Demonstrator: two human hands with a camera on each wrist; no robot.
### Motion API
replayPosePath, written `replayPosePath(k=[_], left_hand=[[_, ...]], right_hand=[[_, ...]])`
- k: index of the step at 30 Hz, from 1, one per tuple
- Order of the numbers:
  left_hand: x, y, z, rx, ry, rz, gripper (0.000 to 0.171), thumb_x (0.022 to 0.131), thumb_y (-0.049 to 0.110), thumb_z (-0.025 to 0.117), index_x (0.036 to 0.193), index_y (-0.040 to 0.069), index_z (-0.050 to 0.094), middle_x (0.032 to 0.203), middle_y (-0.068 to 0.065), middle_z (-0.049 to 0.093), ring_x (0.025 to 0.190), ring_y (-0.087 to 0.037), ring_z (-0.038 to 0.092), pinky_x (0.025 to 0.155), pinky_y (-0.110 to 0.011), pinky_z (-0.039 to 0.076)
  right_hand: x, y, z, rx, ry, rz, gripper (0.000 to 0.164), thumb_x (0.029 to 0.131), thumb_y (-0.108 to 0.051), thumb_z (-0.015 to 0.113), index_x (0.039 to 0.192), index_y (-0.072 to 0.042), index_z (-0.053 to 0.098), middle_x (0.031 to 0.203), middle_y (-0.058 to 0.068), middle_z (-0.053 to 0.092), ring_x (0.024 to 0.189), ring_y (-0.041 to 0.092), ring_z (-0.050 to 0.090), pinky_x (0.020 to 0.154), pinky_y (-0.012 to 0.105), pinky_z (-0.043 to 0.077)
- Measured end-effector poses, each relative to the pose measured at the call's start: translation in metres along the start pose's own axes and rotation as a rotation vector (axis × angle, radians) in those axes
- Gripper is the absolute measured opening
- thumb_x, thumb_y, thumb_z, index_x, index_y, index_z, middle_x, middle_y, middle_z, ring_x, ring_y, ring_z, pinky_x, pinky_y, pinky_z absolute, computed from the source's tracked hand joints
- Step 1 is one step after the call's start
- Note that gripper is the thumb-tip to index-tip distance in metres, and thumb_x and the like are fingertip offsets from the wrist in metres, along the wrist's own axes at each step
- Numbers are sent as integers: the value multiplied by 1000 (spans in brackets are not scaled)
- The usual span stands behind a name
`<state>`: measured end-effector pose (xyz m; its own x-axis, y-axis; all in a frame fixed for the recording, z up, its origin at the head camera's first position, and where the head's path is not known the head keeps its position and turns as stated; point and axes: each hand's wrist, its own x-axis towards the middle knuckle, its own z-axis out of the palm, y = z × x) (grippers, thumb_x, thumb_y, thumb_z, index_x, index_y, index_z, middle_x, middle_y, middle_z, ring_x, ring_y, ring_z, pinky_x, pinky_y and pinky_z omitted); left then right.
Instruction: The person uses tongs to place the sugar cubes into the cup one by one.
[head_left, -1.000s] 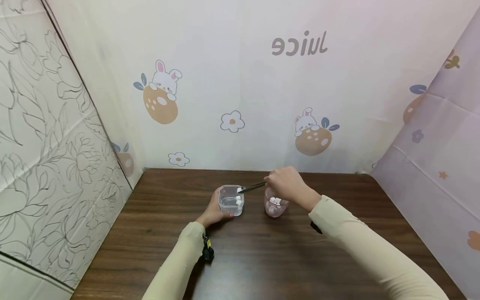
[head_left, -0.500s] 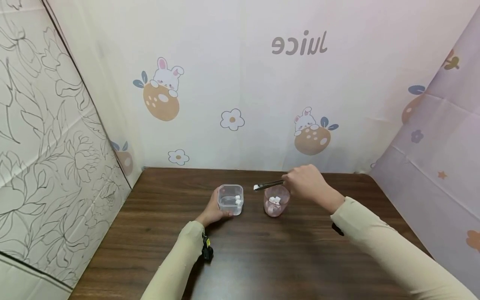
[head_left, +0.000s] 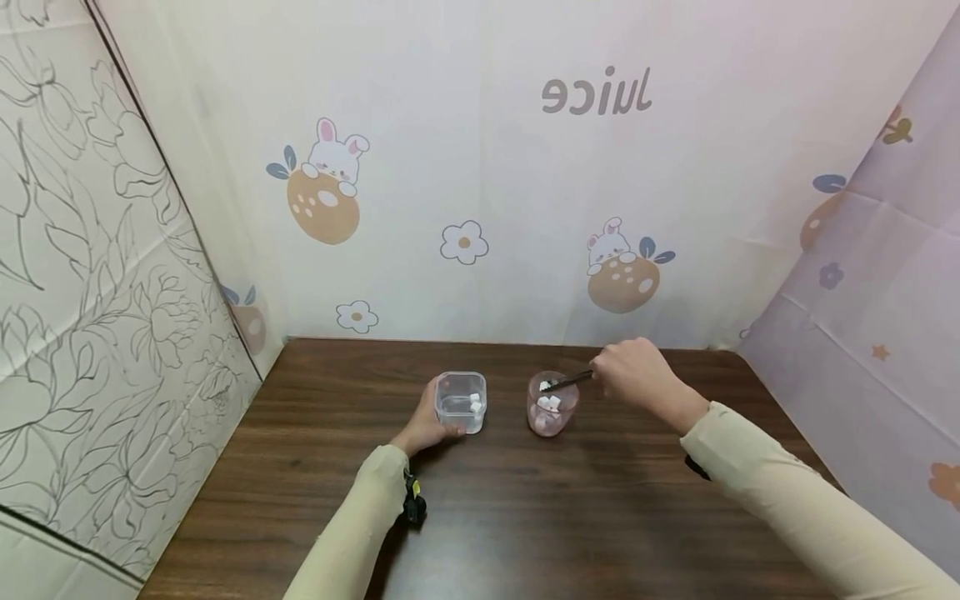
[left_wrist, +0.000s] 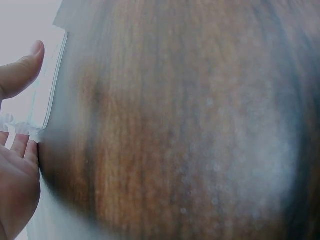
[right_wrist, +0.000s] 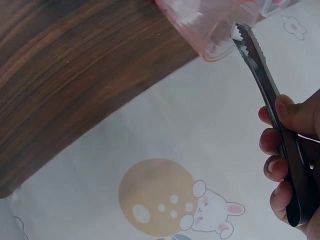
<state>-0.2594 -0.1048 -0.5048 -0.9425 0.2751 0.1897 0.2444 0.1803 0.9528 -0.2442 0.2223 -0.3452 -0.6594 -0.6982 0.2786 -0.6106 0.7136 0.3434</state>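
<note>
My left hand (head_left: pixel 426 421) grips the left side of a clear, square plastic container (head_left: pixel 452 423). Inside it, small white cubes (head_left: pixel 476 403) lie along the right wall. To the right, a see-through pink cup (head_left: pixel 547 429) stands upright with several white cubes (head_left: pixel 549 402) in it. My right hand (head_left: pixel 639 377) holds dark metal tongs (head_left: pixel 572 380), its thumb on one arm and fingers curled on the other. Their toothed tips pinch a white cube (right_wrist: pixel 235 32) at the mouth of the cup, as the right wrist view shows.
The containers stand on a dark wooden table (head_left: pixel 525 508), towards its far edge. A white printed cloth (head_left: pixel 465 167) hangs behind it, with more cloth on both sides.
My right hand has moved to the right, carrying the tongs and a cube from over the clear container to the pink cup. My left hand keeps its hold.
</note>
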Motion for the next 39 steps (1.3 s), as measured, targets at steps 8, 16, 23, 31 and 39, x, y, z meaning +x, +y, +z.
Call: replayPosePath(k=[8, 16, 23, 31, 39], left_hand=[[4, -17, 1, 8, 6, -5, 104, 59, -14, 80, 144, -5, 21, 139, -32, 32, 125, -48, 33, 107, -56, 22], [13, -40, 1, 34, 19, -15, 110, 57, -11, 83, 146, 2, 21, 141, -26, 33, 126, -41, 35, 107, -52, 24], [13, -42, 1, 33, 16, 6, 109, 58, -10, 84, 146, 1, 21, 141, -27, 32, 126, -42, 35, 107, -55, 24], [12, -40, 3, 48, 25, 33, 108, 56, -12, 84, 144, -1, 22, 138, -28, 33, 125, -43, 35, 107, -54, 24], [11, -36, 2, 40, 30, 27, 109, 55, -13, 83, 144, -2, 21, 138, -28, 34, 125, -43, 36, 107, -53, 24]], right_hand=[[-4, -2, 8, -58, -15, -38, 25, 55, -2, 77, 52, -18, 58, 51, -4, 54, 42, 16, 45, 37, 34, 36], [-3, -10, 18, -72, -39, -54, 37, 56, 4, 75, 47, -19, 49, 48, -4, 50, 42, 10, 35, 36, 30, 33], [-1, -19, 24, -96, -25, -74, 34, 57, 7, 69, 47, -17, 46, 47, -1, 49, 40, 11, 37, 36, 31, 33], [-1, -16, 24, -115, -17, -83, 37, 61, 7, 70, 48, -17, 46, 47, 0, 49, 39, 14, 40, 36, 32, 34], [4, -8, 13, -94, -46, -64, 30, 54, -2, 78, 49, -18, 52, 48, -3, 50, 40, 12, 38, 35, 32, 33]])
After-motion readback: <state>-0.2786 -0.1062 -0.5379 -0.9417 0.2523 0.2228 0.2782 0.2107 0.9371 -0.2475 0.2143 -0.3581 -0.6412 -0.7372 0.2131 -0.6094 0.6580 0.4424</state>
